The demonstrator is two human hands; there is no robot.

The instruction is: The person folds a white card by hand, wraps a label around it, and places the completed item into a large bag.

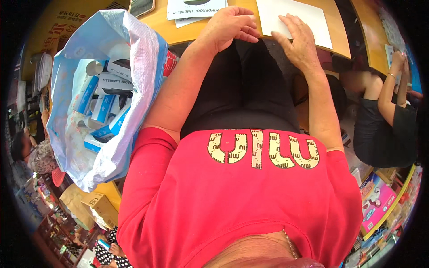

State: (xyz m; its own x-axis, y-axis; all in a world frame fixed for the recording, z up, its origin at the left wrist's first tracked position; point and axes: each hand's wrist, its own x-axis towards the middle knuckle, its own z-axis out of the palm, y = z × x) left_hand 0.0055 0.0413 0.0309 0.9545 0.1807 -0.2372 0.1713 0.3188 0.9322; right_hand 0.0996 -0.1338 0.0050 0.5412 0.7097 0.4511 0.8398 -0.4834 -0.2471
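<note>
Head view: white sheet [311,14], long axis left-right; right hand [298,42] spread atop; left hand [232,29] half-curled, empty.

Ahead, smooth yellow wooden table [336,30]; at right, second yellow wooden table [373,42]; lower right, crowded yellow-edged shelf [392,207]; brightly lit.

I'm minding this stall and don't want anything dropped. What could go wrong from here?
The white sheet lies close to the near edge of the table, so the right hand might drag it off if pulled back.

The left forearm is right beside the open bag and could bump it.

Inside, the blue-and-white boxes lie loosely at odd angles, so they may spill if it tips.
</note>
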